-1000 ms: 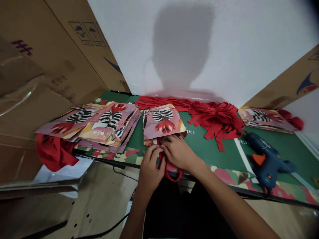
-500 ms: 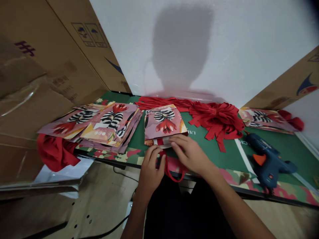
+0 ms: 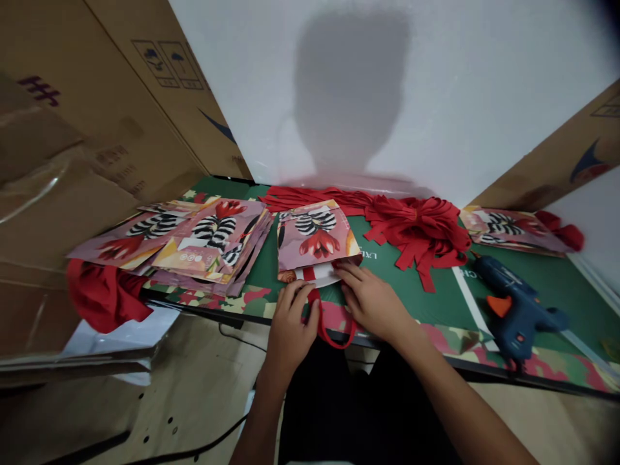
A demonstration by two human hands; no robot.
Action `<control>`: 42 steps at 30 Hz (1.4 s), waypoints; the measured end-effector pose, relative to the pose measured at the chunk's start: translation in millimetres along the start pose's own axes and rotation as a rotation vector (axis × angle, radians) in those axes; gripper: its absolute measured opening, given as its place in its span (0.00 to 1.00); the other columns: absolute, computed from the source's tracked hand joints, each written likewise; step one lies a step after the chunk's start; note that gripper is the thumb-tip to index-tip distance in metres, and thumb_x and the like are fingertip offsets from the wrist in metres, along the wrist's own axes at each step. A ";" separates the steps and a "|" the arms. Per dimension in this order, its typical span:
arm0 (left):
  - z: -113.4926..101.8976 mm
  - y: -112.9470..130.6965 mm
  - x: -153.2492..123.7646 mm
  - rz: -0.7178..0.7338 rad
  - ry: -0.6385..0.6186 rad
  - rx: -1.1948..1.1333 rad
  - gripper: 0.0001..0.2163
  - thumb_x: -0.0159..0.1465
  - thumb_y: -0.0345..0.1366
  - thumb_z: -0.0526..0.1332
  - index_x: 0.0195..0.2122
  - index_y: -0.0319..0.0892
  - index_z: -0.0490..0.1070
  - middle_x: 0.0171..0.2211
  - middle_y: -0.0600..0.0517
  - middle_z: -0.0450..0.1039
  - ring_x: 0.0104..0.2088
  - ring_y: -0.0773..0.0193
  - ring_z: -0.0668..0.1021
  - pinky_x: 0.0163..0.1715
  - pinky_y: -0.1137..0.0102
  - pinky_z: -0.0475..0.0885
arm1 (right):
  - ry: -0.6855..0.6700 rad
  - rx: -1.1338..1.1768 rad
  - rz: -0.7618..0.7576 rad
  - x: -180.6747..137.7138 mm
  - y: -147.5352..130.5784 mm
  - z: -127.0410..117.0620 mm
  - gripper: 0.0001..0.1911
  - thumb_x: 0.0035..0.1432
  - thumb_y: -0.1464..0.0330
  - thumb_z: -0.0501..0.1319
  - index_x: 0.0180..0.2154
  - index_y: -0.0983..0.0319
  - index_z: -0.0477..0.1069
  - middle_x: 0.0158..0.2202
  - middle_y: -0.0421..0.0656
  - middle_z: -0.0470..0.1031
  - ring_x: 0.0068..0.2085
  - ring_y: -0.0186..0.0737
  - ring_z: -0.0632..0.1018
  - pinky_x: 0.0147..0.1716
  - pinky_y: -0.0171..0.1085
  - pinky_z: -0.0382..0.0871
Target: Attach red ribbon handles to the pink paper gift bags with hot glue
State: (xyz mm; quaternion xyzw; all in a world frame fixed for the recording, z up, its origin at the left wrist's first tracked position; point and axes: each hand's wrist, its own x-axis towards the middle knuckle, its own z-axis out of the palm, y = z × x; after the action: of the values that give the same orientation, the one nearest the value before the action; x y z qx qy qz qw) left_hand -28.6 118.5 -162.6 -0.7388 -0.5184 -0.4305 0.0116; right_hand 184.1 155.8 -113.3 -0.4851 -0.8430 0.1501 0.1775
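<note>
A pink printed paper bag (image 3: 320, 242), with zebra stripes and a red flower, lies flat in front of me, its open end toward me. Inside the mouth show a pale lining and a piece of red ribbon. A red ribbon handle (image 3: 339, 343) loops down from it over the table's front edge. My left hand (image 3: 295, 320) is closed at the bag's near left edge, with the ribbon between thumb and forefinger. At the right corner of the mouth, my right hand (image 3: 375, 300) has its bent fingers on the bag's edge, the fingertips partly hidden.
Stacked printed bags (image 3: 208, 239) lie left, with red ribbon (image 3: 106, 294) hanging off the edge. Bundled red ribbons (image 3: 416, 229) lie behind. On the right are a blue glue gun (image 3: 520, 310) and another printed bag (image 3: 518, 231). Cardboard boxes (image 3: 111, 110) stand at left.
My right fingers have shifted slightly at the bag's right corner, and the mouth gapes a little wider. My left hand keeps nearly the same place. The whole view has shifted slightly.
</note>
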 end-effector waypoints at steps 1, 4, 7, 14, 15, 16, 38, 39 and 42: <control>-0.1 0.1 -0.2 0.000 0.001 -0.003 0.12 0.74 0.29 0.62 0.58 0.43 0.74 0.53 0.45 0.77 0.54 0.56 0.79 0.58 0.62 0.76 | -0.006 -0.017 0.001 1.7 0.6 2.3 0.23 0.76 0.73 0.53 0.68 0.64 0.72 0.72 0.51 0.70 0.66 0.51 0.75 0.68 0.50 0.71; 0.1 0.4 -0.7 -0.004 0.002 -0.013 0.12 0.74 0.28 0.62 0.58 0.42 0.74 0.53 0.45 0.77 0.54 0.57 0.79 0.58 0.63 0.76 | -0.001 -0.021 0.005 2.3 4.0 7.6 0.21 0.76 0.74 0.55 0.65 0.64 0.73 0.68 0.52 0.74 0.62 0.52 0.76 0.65 0.51 0.72; 0.4 0.1 -0.9 -0.002 0.001 -0.018 0.11 0.76 0.29 0.61 0.57 0.42 0.75 0.53 0.45 0.77 0.53 0.57 0.79 0.57 0.63 0.76 | 0.025 -0.001 -0.007 0.7 6.2 10.6 0.20 0.75 0.74 0.56 0.64 0.63 0.74 0.64 0.51 0.76 0.59 0.52 0.76 0.62 0.50 0.74; -0.7 0.4 2.1 0.036 0.027 -0.039 0.11 0.76 0.29 0.61 0.56 0.41 0.77 0.52 0.45 0.78 0.49 0.59 0.79 0.54 0.64 0.77 | 0.102 0.103 -0.050 1.1 7.0 17.8 0.20 0.72 0.77 0.57 0.61 0.65 0.74 0.60 0.52 0.78 0.58 0.53 0.77 0.63 0.52 0.72; -0.7 0.5 2.6 0.040 0.028 -0.045 0.11 0.76 0.29 0.61 0.56 0.41 0.78 0.51 0.45 0.78 0.48 0.59 0.79 0.53 0.65 0.77 | 0.111 0.117 -0.052 1.2 7.0 18.4 0.20 0.72 0.78 0.57 0.61 0.65 0.74 0.60 0.53 0.78 0.58 0.52 0.77 0.64 0.52 0.72; -0.7 0.4 3.0 0.042 0.029 -0.049 0.11 0.76 0.29 0.61 0.56 0.41 0.78 0.51 0.45 0.78 0.48 0.59 0.79 0.53 0.65 0.77 | 0.117 0.124 -0.052 1.3 6.9 18.8 0.20 0.72 0.78 0.56 0.61 0.65 0.75 0.59 0.53 0.78 0.57 0.52 0.77 0.63 0.51 0.72; -1.3 -35.9 55.7 0.138 0.055 -0.040 0.22 0.70 0.34 0.68 0.64 0.44 0.72 0.70 0.36 0.64 0.75 0.39 0.65 0.72 0.43 0.67 | 0.070 0.085 -0.027 0.5 9.9 12.9 0.17 0.79 0.71 0.53 0.60 0.65 0.76 0.60 0.51 0.80 0.59 0.51 0.78 0.65 0.51 0.70; 0.4 -37.9 54.3 0.147 0.035 -0.055 0.21 0.70 0.33 0.68 0.64 0.44 0.72 0.70 0.36 0.64 0.76 0.39 0.64 0.72 0.43 0.68 | 0.067 0.086 -0.028 0.8 10.0 13.3 0.17 0.79 0.70 0.53 0.60 0.64 0.76 0.60 0.51 0.80 0.61 0.51 0.78 0.67 0.52 0.69; 1.7 -38.6 49.7 0.149 0.024 -0.065 0.21 0.69 0.32 0.68 0.63 0.43 0.73 0.70 0.36 0.63 0.76 0.38 0.63 0.72 0.42 0.67 | 0.059 0.086 -0.033 2.4 7.4 13.4 0.18 0.80 0.68 0.52 0.62 0.64 0.75 0.63 0.51 0.78 0.65 0.52 0.76 0.69 0.53 0.67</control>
State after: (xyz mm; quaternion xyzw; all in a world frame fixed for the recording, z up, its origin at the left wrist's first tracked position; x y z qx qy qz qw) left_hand -52.9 174.7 -148.0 -0.7701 -0.4476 -0.4538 0.0258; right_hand 182.7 160.3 -128.1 -0.4673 -0.8380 0.1692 0.2253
